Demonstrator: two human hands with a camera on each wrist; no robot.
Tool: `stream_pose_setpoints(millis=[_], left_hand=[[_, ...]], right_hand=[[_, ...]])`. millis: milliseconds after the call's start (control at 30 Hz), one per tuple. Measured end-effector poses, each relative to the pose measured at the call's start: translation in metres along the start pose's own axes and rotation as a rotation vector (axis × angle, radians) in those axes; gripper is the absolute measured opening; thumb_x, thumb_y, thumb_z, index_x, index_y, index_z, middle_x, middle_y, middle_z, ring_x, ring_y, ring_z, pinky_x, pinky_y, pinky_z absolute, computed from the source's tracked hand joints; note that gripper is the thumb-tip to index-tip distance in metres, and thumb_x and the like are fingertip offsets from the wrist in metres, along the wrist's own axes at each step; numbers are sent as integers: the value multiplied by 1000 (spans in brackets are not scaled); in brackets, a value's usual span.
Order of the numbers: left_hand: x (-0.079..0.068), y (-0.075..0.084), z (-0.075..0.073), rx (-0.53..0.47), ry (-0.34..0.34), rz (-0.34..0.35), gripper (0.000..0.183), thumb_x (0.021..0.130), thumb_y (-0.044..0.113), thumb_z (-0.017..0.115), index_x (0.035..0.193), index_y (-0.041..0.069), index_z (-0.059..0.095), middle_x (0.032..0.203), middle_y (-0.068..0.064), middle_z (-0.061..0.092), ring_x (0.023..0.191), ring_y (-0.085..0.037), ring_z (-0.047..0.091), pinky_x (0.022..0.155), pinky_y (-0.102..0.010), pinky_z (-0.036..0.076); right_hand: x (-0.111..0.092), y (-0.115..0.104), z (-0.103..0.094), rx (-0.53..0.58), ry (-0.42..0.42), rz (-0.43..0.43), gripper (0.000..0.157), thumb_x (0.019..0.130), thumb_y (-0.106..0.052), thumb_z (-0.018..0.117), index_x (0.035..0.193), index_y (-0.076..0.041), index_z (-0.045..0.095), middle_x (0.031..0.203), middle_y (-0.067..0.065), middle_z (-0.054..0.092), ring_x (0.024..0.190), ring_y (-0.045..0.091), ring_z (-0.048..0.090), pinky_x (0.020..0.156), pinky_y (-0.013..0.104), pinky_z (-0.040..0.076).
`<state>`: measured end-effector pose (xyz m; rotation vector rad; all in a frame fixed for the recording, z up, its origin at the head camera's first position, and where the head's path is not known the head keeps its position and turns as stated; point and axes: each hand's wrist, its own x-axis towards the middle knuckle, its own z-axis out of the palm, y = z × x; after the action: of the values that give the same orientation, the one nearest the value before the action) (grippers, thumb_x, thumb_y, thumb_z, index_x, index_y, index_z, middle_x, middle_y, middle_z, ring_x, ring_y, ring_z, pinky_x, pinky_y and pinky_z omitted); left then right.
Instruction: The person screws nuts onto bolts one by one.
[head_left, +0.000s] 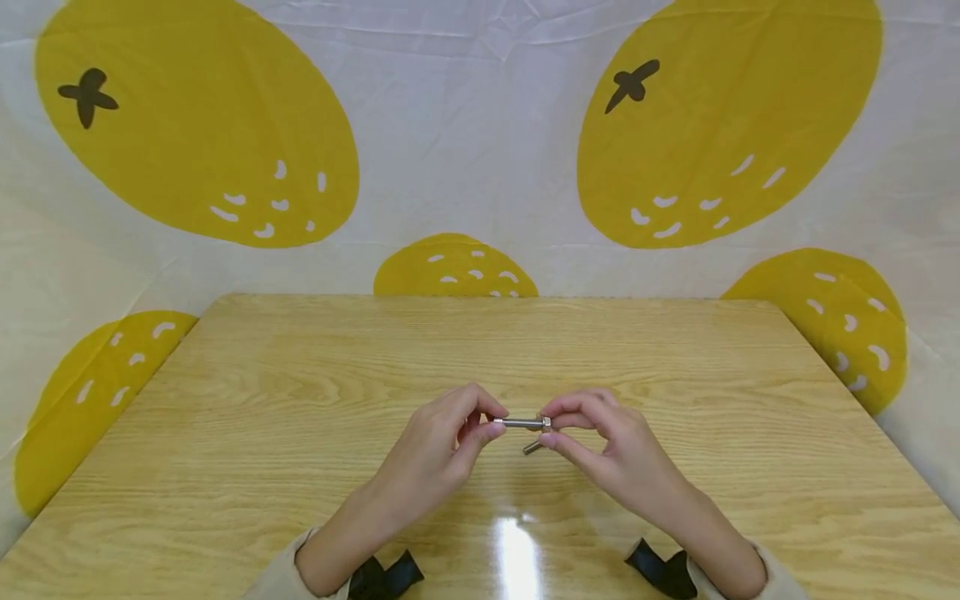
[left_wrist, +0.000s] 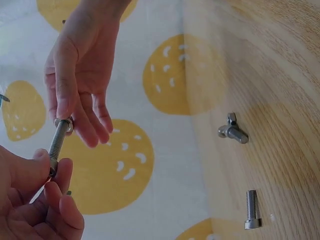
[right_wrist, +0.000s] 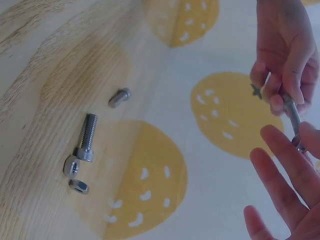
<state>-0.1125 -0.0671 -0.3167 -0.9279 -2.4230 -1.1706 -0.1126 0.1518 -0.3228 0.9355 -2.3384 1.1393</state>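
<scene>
A metal bolt (head_left: 521,423) is held level above the table between both hands. My left hand (head_left: 442,437) pinches it at its head end with thumb and fingers. A nut (head_left: 547,423) sits at the other end of this bolt, pinched by the thumb and index finger of my right hand (head_left: 618,446). In the right wrist view, the right hand's other fingers (right_wrist: 280,187) are spread away from the nut. How far the nut is threaded on cannot be made out.
On the wood-grain table (head_left: 300,358) lie a long bolt (right_wrist: 87,132), a shorter-looking bolt (right_wrist: 119,98) and two nuts, one nut (right_wrist: 72,166) by the long bolt's head and another nut (right_wrist: 79,187) beside it. A fruit-print cloth (head_left: 465,150) hangs behind.
</scene>
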Motion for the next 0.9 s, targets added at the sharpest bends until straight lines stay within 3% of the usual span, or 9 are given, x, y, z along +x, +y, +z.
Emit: stream_pose_setpoints(millis=[300,500,700,800,900], left_hand=[[1,2,-2,-25,-23,-62,17,84,11,67,100,10,59,77,7,53,64,-2,43,55,-15,42],[1,2,-1,-50,18,-24,16,81,11,70,95,10,61,76,7,57,62,0,43,53,-15,42],[1,2,0,-57,44,20,14,81,10,70,93,10,62,76,6,58,62,0,43,51,-17,41],[1,1,0,-62,48,15,14,82,10,70,93,10,62,76,7,58,62,0,43,51,-17,40],[1,1,-1,-66,53,3,13,82,10,70,92,11,62,75,7,57,62,0,43,51,-16,40]], right_hand=[[-1,0,-2,-11,-26,98,21,79,-8,72,95,-19,64,95,-11,65,92,6,52,76,28,42],[-1,0,0,42,-54,138,10,89,-10,62,88,-19,63,84,-15,67,89,5,52,72,27,42],[1,-2,4,62,-71,242,31,99,-13,45,75,-20,63,66,-19,64,80,5,53,66,25,42],[1,-1,2,75,-78,265,27,100,-14,42,86,-17,65,68,-17,65,80,4,56,69,26,41],[1,0,-1,90,-85,186,14,94,-13,54,106,-14,61,80,-12,67,80,4,58,72,26,43]])
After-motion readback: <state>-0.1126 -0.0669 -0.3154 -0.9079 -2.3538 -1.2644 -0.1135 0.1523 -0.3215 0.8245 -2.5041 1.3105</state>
